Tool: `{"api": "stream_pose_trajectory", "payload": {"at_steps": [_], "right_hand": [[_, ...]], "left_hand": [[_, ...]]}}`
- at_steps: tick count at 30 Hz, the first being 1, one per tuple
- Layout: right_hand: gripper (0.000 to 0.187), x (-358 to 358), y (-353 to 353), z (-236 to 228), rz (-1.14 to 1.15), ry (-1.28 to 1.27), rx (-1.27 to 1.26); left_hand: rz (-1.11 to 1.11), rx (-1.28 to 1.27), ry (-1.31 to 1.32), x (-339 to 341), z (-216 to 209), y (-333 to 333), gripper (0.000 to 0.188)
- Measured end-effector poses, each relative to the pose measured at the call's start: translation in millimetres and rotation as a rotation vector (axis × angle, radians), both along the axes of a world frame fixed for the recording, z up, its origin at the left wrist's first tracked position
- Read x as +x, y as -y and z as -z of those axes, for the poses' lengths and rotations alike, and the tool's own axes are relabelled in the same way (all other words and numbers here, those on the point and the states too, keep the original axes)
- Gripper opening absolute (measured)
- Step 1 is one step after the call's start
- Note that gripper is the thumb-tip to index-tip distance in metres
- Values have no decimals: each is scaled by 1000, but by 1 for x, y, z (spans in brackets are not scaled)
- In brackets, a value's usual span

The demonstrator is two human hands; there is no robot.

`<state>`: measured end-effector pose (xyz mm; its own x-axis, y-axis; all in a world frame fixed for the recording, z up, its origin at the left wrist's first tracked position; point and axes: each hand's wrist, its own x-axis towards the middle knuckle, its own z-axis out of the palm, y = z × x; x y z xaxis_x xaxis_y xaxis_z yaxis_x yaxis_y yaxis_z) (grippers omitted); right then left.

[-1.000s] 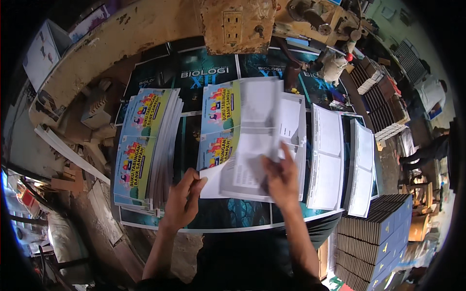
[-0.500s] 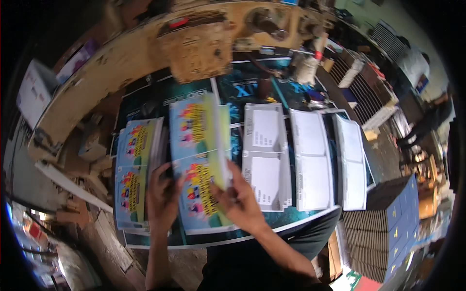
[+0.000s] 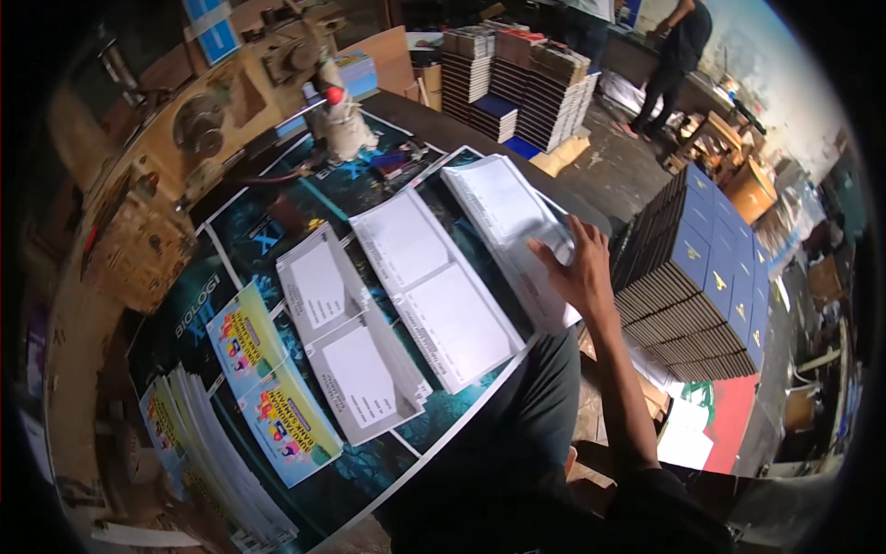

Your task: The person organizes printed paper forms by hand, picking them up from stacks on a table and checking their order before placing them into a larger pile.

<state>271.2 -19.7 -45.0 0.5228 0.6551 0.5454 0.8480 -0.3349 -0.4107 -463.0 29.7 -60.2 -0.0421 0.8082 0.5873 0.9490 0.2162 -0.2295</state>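
My right hand (image 3: pixel 589 272) reaches over the rightmost stack of white printed sheets (image 3: pixel 503 205), thumb and fingers apart, by its right edge. My left hand (image 3: pixel 192 519) is dim and partly hidden at the lower left, beside a thick, uneven stack of colourful covers (image 3: pixel 208 452); its fingers do not show clearly. Between the hands lie a thinner pile of blue-and-yellow covers (image 3: pixel 277 388), a slightly fanned stack of white-and-grey form sheets (image 3: pixel 355 360) and a stack of white two-panel sheets (image 3: pixel 438 286).
Dark printed poster sheets (image 3: pixel 369 480) cover the table. At its far side stand a wrapped pale bottle-like object (image 3: pixel 343 125) and a worn wooden block (image 3: pixel 138 245). Tall blue book stacks (image 3: pixel 688 277) rise at right. Beyond are more book piles (image 3: pixel 517 83) and people standing (image 3: pixel 678 55).
The view has swung right. My hands have parted from the second cover stack: the right has moved to the rightmost white stack, the left is beside the leftmost covers.
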Motion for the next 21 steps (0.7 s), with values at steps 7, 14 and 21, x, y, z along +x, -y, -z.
{"api": "stream_pose_trajectory", "payload": {"at_steps": [7, 14, 21], "right_hand": [[45, 6, 15, 0, -10, -65, -22], [35, 15, 56, -42, -134, -658, 106], [43, 9, 88, -71, -286, -945, 207]], "left_hand": [[555, 21, 378, 225, -76, -16, 45], [1241, -585, 778, 488, -66, 13, 28], [1169, -791, 720, 490, -41, 8, 26]]}}
